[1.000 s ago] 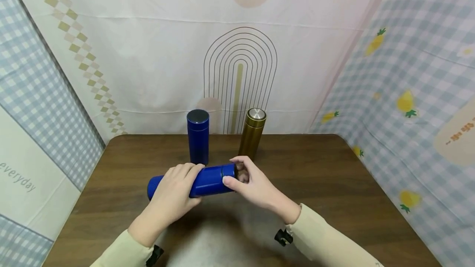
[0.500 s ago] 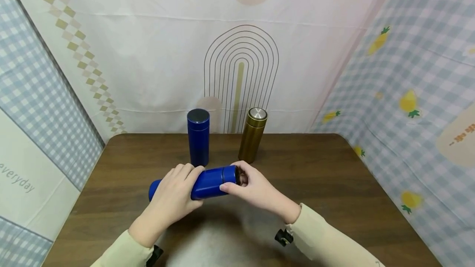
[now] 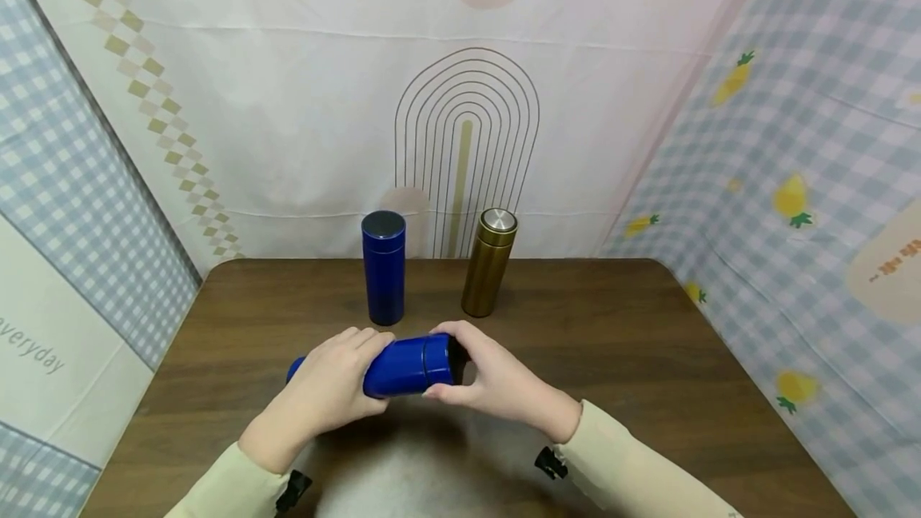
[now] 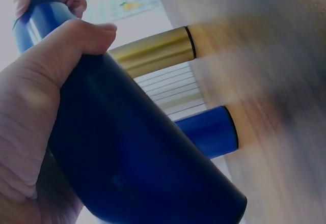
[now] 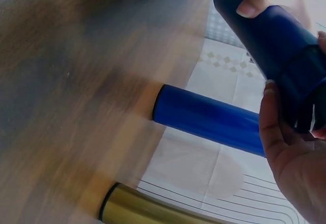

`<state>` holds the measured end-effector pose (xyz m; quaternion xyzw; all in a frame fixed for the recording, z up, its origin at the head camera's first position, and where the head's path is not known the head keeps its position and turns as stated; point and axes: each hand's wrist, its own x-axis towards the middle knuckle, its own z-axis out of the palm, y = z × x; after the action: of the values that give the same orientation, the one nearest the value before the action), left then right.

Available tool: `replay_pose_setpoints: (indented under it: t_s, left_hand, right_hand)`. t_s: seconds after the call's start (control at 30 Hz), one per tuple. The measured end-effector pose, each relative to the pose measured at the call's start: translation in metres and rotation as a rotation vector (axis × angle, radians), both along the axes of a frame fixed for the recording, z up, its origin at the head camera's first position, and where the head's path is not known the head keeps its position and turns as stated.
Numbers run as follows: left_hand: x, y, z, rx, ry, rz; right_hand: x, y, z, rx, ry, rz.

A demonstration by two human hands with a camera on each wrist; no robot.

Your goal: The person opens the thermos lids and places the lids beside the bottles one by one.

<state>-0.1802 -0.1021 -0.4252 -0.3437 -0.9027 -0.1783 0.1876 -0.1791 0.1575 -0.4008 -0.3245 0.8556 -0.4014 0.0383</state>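
Sideways, on the near side of the standing blue bottle (image 3: 384,274), the held blue bottle (image 3: 399,368) is gripped by both hands, apparently raised off the desk (image 3: 597,334). Its body is wrapped by the left hand (image 3: 331,382), fingers curled over the top, thumb underneath, presumably so that it is steadied. Its cap end (image 3: 437,360) is pinched by the right hand (image 3: 495,378), thumb below and fingers above, spread about as wide as the cap (palm contact cannot be told), probably because purchase is given there. The gold bottle (image 3: 488,266) is stood right of the standing blue bottle, apart from it; both are seemingly set back so that hand room is left.
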Motion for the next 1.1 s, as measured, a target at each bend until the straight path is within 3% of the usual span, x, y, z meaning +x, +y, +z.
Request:
replay_pose_setpoints:
  t_s: [0.1,0.2,0.33,0.43,0.53,0.8,1.1]
  left_hand:
    - [0.000,-0.001,-0.001,-0.006,-0.045,0.004]
    - [0.001,0.000,-0.001,-0.015,-0.060,0.024]
    - [0.005,0.002,0.001,-0.021,-0.042,0.078]
    - [0.008,0.003,0.002,-0.008,0.003,0.117]
    - [0.010,0.005,0.003,0.003,0.060,0.133]
    - [0.011,0.008,0.003,-0.004,0.119,0.121]
    - [0.010,0.008,0.002,-0.023,0.112,0.099]
  right_hand:
    - [0.000,0.000,0.001,0.029,0.043,0.031]
    - [0.000,0.000,0.001,0.029,0.015,0.016]
    - [0.000,0.001,0.001,-0.020,-0.118,-0.072]
    - [0.000,0.001,0.001,-0.066,-0.224,-0.149]
    - [0.001,0.001,0.001,-0.075,-0.280,-0.191]
    - [0.002,0.000,0.002,-0.111,-0.345,-0.173]
    - [0.001,0.004,-0.001,-0.139,-0.375,-0.151]
